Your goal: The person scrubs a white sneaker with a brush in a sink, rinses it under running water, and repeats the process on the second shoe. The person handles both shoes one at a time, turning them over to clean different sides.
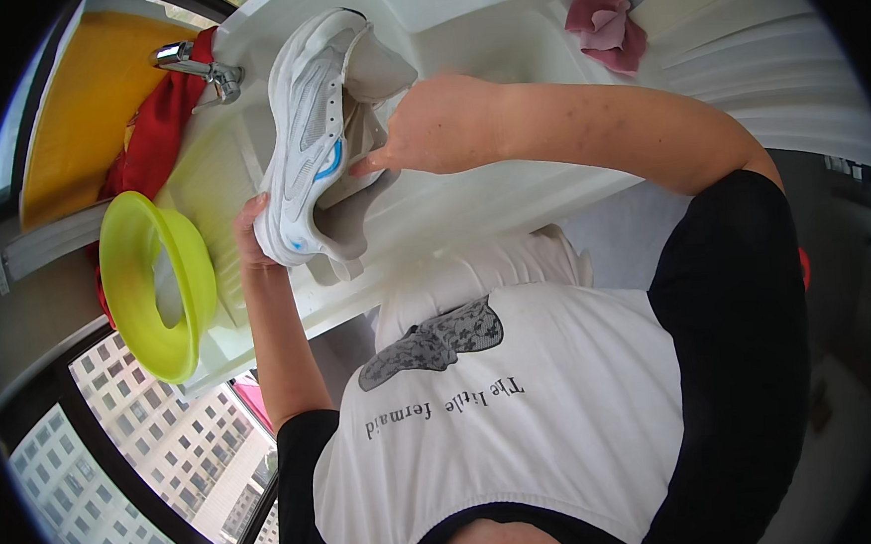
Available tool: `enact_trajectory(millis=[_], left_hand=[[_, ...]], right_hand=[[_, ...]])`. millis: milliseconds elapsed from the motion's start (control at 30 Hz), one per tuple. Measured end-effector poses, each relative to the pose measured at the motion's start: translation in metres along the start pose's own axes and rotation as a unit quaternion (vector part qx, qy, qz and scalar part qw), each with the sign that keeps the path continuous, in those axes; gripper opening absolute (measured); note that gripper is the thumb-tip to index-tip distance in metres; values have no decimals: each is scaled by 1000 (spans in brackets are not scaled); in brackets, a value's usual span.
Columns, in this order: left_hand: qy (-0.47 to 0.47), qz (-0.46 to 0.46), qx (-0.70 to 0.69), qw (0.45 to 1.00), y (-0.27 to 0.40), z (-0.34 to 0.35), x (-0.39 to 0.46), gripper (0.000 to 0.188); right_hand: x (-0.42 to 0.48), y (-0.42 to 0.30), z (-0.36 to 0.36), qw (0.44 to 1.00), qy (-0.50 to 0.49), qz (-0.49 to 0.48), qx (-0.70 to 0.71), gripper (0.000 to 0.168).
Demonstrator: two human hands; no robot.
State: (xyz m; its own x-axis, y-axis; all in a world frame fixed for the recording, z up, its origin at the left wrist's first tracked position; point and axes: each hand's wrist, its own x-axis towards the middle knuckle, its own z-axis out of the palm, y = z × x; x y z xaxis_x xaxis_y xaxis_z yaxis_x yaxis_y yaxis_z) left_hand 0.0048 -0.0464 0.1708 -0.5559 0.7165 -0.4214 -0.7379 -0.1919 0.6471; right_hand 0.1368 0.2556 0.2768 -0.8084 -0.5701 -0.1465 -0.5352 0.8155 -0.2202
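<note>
A white mesh sneaker (304,142) with a blue accent is held up over a white laundry sink (417,209). Its sole faces left, its tongue (378,66) is folded outward, and no lace shows in the visible eyelets. My left hand (252,234) grips it by the sole near the heel, with most fingers hidden behind the shoe. My right hand (445,125) holds the shoe at its opening; one digit reaches along the inside and the other fingers are curled out of sight.
A yellow-green plastic basin (201,286) stands tilted at the left. Behind it are a chrome faucet (226,81), a red cloth (154,139) and a yellow panel (85,106). A pink cloth (607,26) lies on the far right rim. Windows (168,430) border the left side.
</note>
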Motion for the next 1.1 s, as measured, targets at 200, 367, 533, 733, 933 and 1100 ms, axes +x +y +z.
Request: enact_trajectory(millis=[200, 367, 533, 733, 933, 1100], left_hand=[[16, -23, -1, 1000, -18, 11, 13, 63], [7, 78, -33, 996, -22, -3, 17, 58], [-36, 112, -64, 991, -10, -1, 22, 55], [-23, 75, -11, 997, -17, 4, 16, 58], [18, 22, -33, 999, -18, 13, 17, 66], [-23, 20, -44, 999, -3, 25, 18, 65]], right_hand=[[22, 19, 70, 942, 100, -149, 282, 39], [17, -1, 55, 715, -143, 80, 680, 39], [11, 1, 52, 521, -138, 125, 833, 39], [10, 7, 61, 922, 96, 14, 375, 38], [-3, 2, 2, 997, 50, 0, -51, 48], [-5, 9, -12, 990, 56, -34, -127, 49]])
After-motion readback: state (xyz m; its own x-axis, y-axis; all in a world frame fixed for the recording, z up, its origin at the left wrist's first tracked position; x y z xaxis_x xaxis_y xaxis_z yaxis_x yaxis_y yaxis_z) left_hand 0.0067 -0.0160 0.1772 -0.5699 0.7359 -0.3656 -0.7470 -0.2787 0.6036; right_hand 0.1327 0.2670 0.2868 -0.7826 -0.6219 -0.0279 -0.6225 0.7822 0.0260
